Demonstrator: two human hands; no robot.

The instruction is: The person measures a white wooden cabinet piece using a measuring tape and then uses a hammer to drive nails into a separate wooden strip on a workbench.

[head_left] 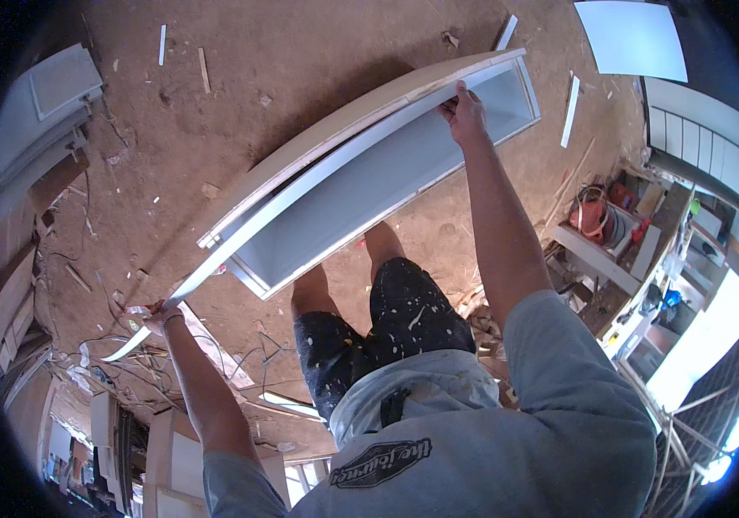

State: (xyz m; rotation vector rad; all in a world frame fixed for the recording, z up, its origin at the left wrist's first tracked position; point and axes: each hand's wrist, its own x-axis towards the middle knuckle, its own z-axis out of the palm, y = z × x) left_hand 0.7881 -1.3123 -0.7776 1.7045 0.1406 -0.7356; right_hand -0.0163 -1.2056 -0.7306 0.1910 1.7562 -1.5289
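One long, open-fronted white cabinet box (369, 177) is seen lying on its side on a dusty brown floor (283, 60), just beyond the person's two bare knees. A single white edge-banding strip (300, 194) is stretched along the cabinet's upper front edge, from the far end down past the near corner. The right hand (464, 112) is pressed onto the far part of that edge, its fingers (451, 108) curled closed over the strip and the rim. The left hand (155, 321) is held well apart from the cabinet, below its near corner, with the fingers closed around the loose tail of the strip, which runs on past them toward the floor. Several wood offcuts and slim white strips are scattered on the floor beyond the right fingers, where one flat white panel (633, 39) also lies. One white panelled door (41, 112) is seen at the far left, and loose cables (127, 363) are tangled beneath the left fingers.
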